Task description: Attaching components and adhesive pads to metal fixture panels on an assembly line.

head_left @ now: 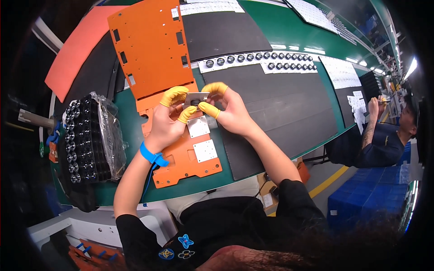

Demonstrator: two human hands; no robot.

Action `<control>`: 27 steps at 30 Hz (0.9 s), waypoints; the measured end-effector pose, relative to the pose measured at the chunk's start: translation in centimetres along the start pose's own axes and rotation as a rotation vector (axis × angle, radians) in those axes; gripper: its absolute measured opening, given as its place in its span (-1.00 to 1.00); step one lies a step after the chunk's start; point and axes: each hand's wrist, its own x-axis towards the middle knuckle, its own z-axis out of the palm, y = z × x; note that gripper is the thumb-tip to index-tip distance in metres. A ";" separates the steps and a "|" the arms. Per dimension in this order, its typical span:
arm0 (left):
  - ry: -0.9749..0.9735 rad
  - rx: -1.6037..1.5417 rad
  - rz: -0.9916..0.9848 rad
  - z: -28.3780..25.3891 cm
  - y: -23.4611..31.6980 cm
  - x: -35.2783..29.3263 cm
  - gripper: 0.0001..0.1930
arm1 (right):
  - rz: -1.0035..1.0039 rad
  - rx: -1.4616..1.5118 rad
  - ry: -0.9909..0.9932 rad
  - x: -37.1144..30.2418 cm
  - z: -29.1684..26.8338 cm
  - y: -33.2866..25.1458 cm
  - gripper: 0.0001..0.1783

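Between both hands I hold up a small square metal plate [197, 96] with a black round part on its underside. My left hand [168, 119], in yellow finger cots and with a blue wrist strap, pinches its left side. My right hand [233, 113], also in yellow finger cots, grips the right side by thumb and finger. Below them lies the flat orange fixture panel [174, 174], bearing two white square plates, an upper one [198, 127] and a lower one [205, 151]. A raised orange panel [151, 49] with slots and small holes stands behind.
Strips of black round parts [251, 58] lie along the far edge of a black mat [280, 108]. At left, black trays of shiny round parts [79, 140] sit beside clear plastic wrap [113, 140]. A co-worker [382, 135] works farther right, near white sheets [357, 106].
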 end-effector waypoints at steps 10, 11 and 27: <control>-0.107 0.742 0.123 1.4 4.8 0.3 -0.72 | 0.144 0.543 -0.139 -0.3 0.1 -0.9 -0.61; -0.134 0.816 0.221 1.7 5.2 0.2 -0.66 | 0.194 0.603 -0.136 -0.5 0.0 -1.1 -0.69; 0.205 1.021 -0.175 -0.3 8.1 -8.5 -0.73 | 0.301 0.502 -0.287 -0.3 0.4 -2.8 -0.72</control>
